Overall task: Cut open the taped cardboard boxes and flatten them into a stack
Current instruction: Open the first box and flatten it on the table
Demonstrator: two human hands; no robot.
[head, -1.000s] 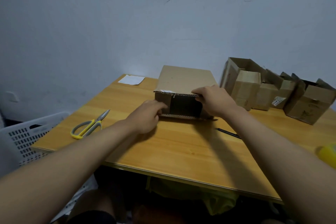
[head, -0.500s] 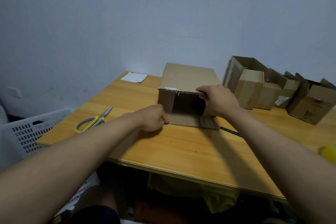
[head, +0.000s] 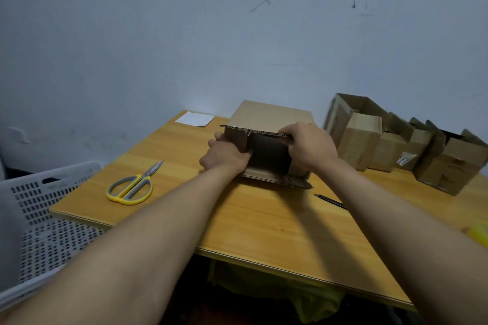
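While our left hand (head: 224,157) grips the box's (head: 272,116) left flap and our right hand (head: 307,146) pinches its top edge, the box sits mid-table (head: 264,224), mouth towards us, fingers seemingly curled tight.

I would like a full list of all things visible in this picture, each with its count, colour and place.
open cardboard box: one, brown, middle of the table, open end toward the person
other cardboard boxes: a group, exact count unclear, brown, far right of the table by the wall
scissors: one, yellow and grey handles, left part of the table
paper sheet: one, white, far left corner of the table
thin dark tool: one, black, right of centre
table: one, light wood
basket: one, white, perforated, left of the table
wall: pale, scuffed
left hand: grips the box's left side flap
right hand: grips the box's top edge
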